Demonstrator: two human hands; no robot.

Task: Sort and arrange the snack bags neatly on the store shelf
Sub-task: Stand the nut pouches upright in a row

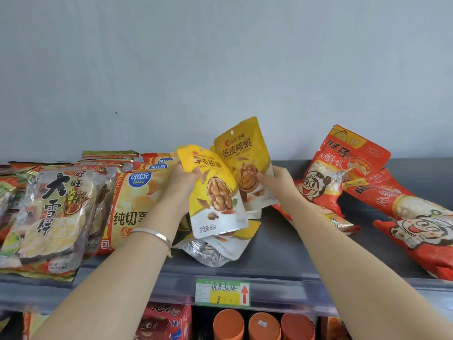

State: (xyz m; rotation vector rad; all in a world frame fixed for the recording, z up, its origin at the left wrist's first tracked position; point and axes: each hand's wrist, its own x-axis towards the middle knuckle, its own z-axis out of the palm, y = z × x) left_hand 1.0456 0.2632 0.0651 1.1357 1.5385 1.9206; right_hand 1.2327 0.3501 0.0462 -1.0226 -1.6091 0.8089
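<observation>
Two walnut bags stand upright above the middle of the grey shelf (282,253), one in each hand. The left grip (185,179) is closed on the front walnut bag (217,192), with the thumb pressed over its upper left edge and the fingers hidden behind. The right grip (275,182) pinches the rear walnut bag (241,158) — thumb on the printed walnut, fingers out of sight at the back. The front bag overlaps the rear one's left side.

Directly under the held pair, more yellow pouches (215,251) lie flat in a loose heap, one showing its silver back. Orange chip bags (130,204) crowd the left side just behind the left forearm, and beyond them sits a stack of rice cracker packs (49,212). On the right, red snack bags (343,168) lie tilted and overlapping — one passes under the right forearm.

A silver bracelet (152,235) circles the left wrist. A green-and-yellow price tag (222,292) sits on the shelf's front rail, and orange lids (264,325) show below it.
</observation>
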